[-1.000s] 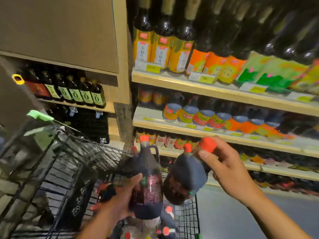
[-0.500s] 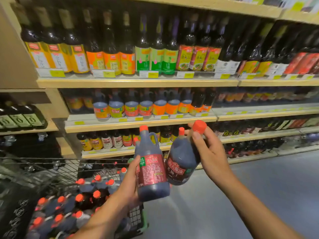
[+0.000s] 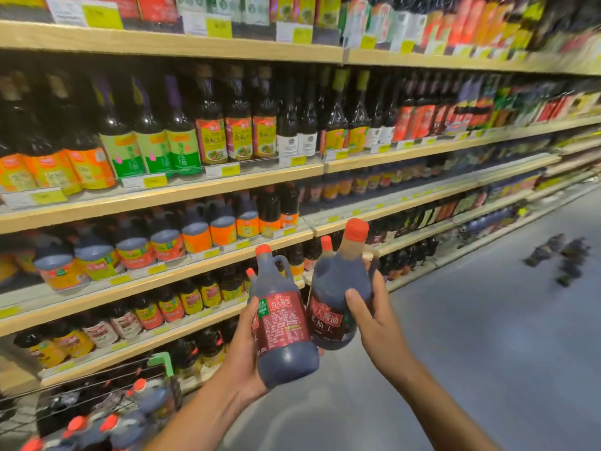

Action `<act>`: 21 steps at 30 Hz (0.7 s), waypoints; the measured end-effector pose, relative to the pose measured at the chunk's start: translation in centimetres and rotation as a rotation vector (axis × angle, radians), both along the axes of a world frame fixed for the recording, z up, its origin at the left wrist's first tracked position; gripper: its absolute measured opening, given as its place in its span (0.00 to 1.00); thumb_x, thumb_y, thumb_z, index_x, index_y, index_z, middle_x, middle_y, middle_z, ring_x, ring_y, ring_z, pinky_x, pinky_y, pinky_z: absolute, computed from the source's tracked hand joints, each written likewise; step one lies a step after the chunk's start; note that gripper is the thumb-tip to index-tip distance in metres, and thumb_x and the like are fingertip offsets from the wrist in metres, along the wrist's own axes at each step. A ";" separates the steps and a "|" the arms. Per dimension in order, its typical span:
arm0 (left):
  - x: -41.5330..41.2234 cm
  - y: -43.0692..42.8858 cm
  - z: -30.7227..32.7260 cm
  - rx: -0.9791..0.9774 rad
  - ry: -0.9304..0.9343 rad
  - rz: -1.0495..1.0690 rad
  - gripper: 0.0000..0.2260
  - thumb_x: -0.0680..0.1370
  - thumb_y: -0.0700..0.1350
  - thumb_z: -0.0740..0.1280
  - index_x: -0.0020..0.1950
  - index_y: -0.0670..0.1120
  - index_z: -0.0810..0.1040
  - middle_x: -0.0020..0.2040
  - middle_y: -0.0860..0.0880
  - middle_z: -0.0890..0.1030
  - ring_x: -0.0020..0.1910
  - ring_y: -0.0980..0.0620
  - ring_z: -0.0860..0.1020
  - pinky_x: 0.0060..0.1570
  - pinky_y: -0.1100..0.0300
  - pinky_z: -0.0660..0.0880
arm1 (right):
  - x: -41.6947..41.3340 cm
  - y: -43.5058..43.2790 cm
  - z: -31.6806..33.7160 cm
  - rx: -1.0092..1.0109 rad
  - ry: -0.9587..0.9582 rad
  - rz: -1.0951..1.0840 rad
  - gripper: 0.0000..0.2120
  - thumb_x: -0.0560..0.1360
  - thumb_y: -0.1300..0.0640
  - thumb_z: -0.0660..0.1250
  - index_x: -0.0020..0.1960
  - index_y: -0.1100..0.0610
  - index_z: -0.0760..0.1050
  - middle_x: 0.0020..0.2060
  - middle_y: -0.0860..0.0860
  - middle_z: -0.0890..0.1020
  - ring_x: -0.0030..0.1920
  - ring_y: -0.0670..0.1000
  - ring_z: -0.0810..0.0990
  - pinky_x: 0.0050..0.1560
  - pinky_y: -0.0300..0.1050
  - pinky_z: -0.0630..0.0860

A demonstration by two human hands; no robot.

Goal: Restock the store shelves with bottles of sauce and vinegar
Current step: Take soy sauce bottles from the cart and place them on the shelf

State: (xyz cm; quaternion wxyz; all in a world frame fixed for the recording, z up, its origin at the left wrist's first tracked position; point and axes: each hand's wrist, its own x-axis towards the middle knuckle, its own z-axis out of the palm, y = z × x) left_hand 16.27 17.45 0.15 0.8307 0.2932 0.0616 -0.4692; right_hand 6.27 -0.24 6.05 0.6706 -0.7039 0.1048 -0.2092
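the view has swung right from the cart (image 3: pixel 107 415) along the shelves (image 3: pixel 169 193), while left hand (image 3: pixel 242 362) fingers and right hand (image 3: pixel 374 320) fingers each hold a sauce bottle (image 3: pixel 283 323), uprighted near the lower shelf for placement.

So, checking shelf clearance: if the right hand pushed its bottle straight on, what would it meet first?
Probably the shelf edge just beyond the bottle in the right hand; depth is unclear.

You can read "海天酱油" on the red label of the left jug (image 3: pixel 284 320); the right jug (image 3: pixel 335 307) adds "老抽王" beneath.
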 end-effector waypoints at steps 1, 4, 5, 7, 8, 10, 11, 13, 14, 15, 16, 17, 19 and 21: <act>0.3 -1.2 0.1 0.012 0.007 0.000 0.43 0.57 0.59 0.86 0.67 0.41 0.81 0.64 0.32 0.81 0.55 0.33 0.84 0.59 0.28 0.75 | 0.2 -0.7 -0.1 0.012 0.002 -0.021 0.33 0.77 0.47 0.73 0.76 0.38 0.60 0.64 0.34 0.78 0.65 0.41 0.78 0.54 0.35 0.79; 1.7 -4.8 0.2 0.028 0.008 -0.009 0.48 0.54 0.57 0.88 0.69 0.41 0.77 0.63 0.32 0.81 0.55 0.32 0.84 0.57 0.28 0.76 | 0.9 -3.4 -0.7 -0.008 0.020 -0.105 0.45 0.65 0.52 0.81 0.73 0.38 0.60 0.62 0.34 0.79 0.62 0.40 0.81 0.49 0.36 0.81; 2.3 -6.1 0.2 0.029 0.009 -0.024 0.50 0.53 0.56 0.89 0.70 0.41 0.76 0.63 0.32 0.81 0.55 0.32 0.84 0.58 0.28 0.75 | 1.3 -4.4 -0.9 -0.008 0.031 -0.139 0.46 0.61 0.52 0.83 0.71 0.38 0.62 0.61 0.35 0.80 0.61 0.41 0.82 0.47 0.37 0.82; 3.8 -8.7 -0.1 0.057 0.016 -0.067 0.50 0.52 0.54 0.89 0.69 0.41 0.75 0.62 0.31 0.81 0.56 0.32 0.83 0.61 0.26 0.73 | 2.1 -6.6 -1.2 -0.021 0.048 -0.203 0.45 0.58 0.49 0.85 0.68 0.37 0.65 0.58 0.37 0.82 0.59 0.43 0.83 0.46 0.38 0.82; 4.6 -9.9 -0.3 0.091 0.006 -0.091 0.49 0.53 0.54 0.88 0.69 0.42 0.75 0.61 0.31 0.82 0.57 0.31 0.83 0.63 0.26 0.71 | 2.7 -7.8 -1.3 -0.030 0.056 -0.235 0.45 0.57 0.47 0.85 0.67 0.37 0.66 0.57 0.37 0.82 0.59 0.44 0.83 0.47 0.39 0.82; 6.5 -12.1 -0.4 0.199 -0.056 -0.158 0.46 0.55 0.57 0.85 0.69 0.44 0.74 0.60 0.32 0.83 0.59 0.31 0.82 0.68 0.27 0.69 | 3.8 -10.2 -1.4 -0.031 0.063 -0.287 0.44 0.57 0.46 0.85 0.67 0.39 0.67 0.57 0.37 0.82 0.59 0.45 0.83 0.48 0.40 0.83; 7.4 -13.2 -0.3 0.249 -0.112 -0.205 0.44 0.56 0.60 0.82 0.68 0.45 0.74 0.60 0.33 0.83 0.60 0.31 0.82 0.69 0.29 0.69 | 4.4 -11.4 -1.4 -0.030 0.064 -0.309 0.44 0.58 0.46 0.85 0.68 0.40 0.67 0.58 0.38 0.83 0.59 0.45 0.83 0.48 0.40 0.83; 9.1 -15.4 0.0 0.311 -0.250 -0.277 0.42 0.58 0.64 0.79 0.68 0.47 0.76 0.59 0.36 0.85 0.60 0.34 0.83 0.68 0.35 0.73 | 5.3 -13.7 -1.3 -0.017 0.082 -0.350 0.43 0.59 0.47 0.85 0.68 0.41 0.68 0.58 0.39 0.83 0.60 0.45 0.83 0.48 0.39 0.82; 9.9 -16.5 0.3 0.335 -0.325 -0.304 0.41 0.59 0.65 0.78 0.67 0.48 0.77 0.58 0.39 0.86 0.58 0.37 0.84 0.62 0.38 0.78 | 5.6 -14.8 -1.1 -0.014 0.093 -0.369 0.42 0.59 0.46 0.85 0.68 0.41 0.69 0.58 0.38 0.83 0.60 0.44 0.83 0.48 0.38 0.82; 10.7 -17.6 0.5 0.343 -0.389 -0.332 0.39 0.59 0.65 0.78 0.66 0.49 0.77 0.55 0.41 0.87 0.55 0.40 0.86 0.54 0.43 0.83 | 5.9 -15.8 -1.0 -0.021 0.102 -0.384 0.42 0.58 0.44 0.84 0.68 0.41 0.69 0.58 0.37 0.82 0.59 0.43 0.82 0.47 0.36 0.81; 11.5 -18.8 0.9 0.335 -0.444 -0.359 0.37 0.61 0.63 0.79 0.65 0.50 0.77 0.54 0.43 0.87 0.52 0.43 0.87 0.46 0.48 0.84 | 6.1 -16.9 -0.9 -0.032 0.113 -0.401 0.43 0.57 0.43 0.84 0.67 0.41 0.69 0.58 0.37 0.82 0.59 0.43 0.82 0.47 0.36 0.81; 12.2 -20.0 1.2 0.320 -0.499 -0.379 0.36 0.62 0.62 0.81 0.66 0.50 0.76 0.53 0.44 0.87 0.51 0.45 0.87 0.42 0.52 0.84 | 6.3 -18.1 -0.8 -0.035 0.126 -0.423 0.44 0.55 0.43 0.84 0.68 0.43 0.69 0.58 0.39 0.82 0.59 0.44 0.82 0.48 0.37 0.81; 13.5 -22.4 1.3 0.303 -0.601 -0.405 0.40 0.59 0.61 0.82 0.68 0.50 0.75 0.55 0.44 0.87 0.53 0.44 0.86 0.45 0.52 0.84 | 6.4 -20.4 -0.7 -0.031 0.153 -0.465 0.47 0.53 0.42 0.83 0.68 0.47 0.70 0.60 0.45 0.82 0.60 0.47 0.82 0.53 0.42 0.81; 14.4 -24.7 1.0 0.311 -0.660 -0.399 0.47 0.55 0.62 0.83 0.71 0.52 0.73 0.58 0.43 0.86 0.57 0.42 0.85 0.55 0.44 0.83 | 6.2 -22.6 -0.7 -0.042 0.183 -0.491 0.49 0.52 0.41 0.82 0.69 0.48 0.69 0.62 0.46 0.81 0.61 0.48 0.81 0.55 0.44 0.80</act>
